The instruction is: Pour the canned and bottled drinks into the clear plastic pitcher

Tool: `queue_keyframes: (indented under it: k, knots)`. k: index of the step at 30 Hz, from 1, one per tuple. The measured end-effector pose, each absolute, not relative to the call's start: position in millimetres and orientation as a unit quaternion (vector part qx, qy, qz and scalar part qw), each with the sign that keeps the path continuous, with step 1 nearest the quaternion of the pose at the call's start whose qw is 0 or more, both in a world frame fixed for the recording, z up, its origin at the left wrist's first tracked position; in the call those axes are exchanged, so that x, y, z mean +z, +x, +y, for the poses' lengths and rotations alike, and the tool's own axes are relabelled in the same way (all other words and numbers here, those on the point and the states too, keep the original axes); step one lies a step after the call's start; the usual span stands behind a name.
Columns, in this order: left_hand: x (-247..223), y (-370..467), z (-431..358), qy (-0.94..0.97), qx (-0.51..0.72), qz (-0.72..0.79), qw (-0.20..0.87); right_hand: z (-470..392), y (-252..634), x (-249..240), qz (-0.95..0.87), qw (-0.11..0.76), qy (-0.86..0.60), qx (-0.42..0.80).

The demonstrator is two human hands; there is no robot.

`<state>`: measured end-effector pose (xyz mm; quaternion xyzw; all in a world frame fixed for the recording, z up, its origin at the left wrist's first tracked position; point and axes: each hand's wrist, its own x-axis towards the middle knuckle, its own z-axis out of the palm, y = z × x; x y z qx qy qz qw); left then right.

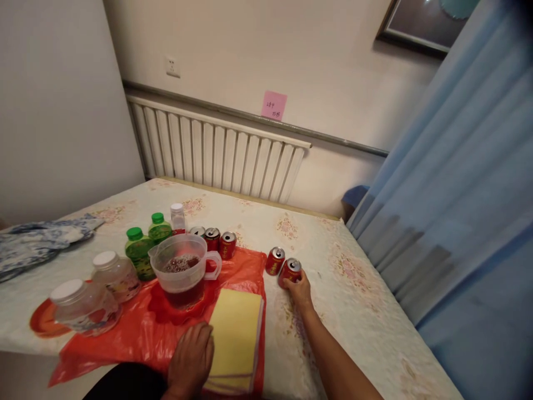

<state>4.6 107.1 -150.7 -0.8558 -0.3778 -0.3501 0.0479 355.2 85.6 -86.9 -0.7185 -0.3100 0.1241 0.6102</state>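
Observation:
My right hand (pixel 298 290) is wrapped round a red can (pixel 290 270) standing on the floral tablecloth. A second red can (pixel 275 261) stands just left of it. My left hand (pixel 192 355) rests at the left edge of a yellow pad (pixel 236 333) on red plastic sheeting (pixel 137 339); its fingers lie together, and whether they grip the pad is unclear. Behind that hand a clear measuring jug (pixel 181 278) holds dark, foamy liquid. Several more red cans (pixel 227 245) stand behind the jug's handle.
Left of the jug are green-capped bottles (pixel 140 253) and white-lidded jars (pixel 85 308); a small white-capped bottle (pixel 177 218) stands behind. Patterned cloth (pixel 45 241) lies far left. A radiator (pixel 216 150) lines the wall; a blue curtain (pixel 466 183) hangs right.

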Motion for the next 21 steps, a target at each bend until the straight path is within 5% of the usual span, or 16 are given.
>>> queue_keyframes:
  k: [7, 21]
  knots:
    - [-145.6, 6.1, 101.6, -0.853, -0.343, -0.394, 0.016, 75.8, 295.9, -37.2, -0.438, 0.583, -0.669, 0.142]
    - [-146.7, 6.1, 93.9, -0.833, -0.365, -0.416, 0.006, 159.3, 207.7, 83.2, -0.757, 0.338, -0.537, -0.155]
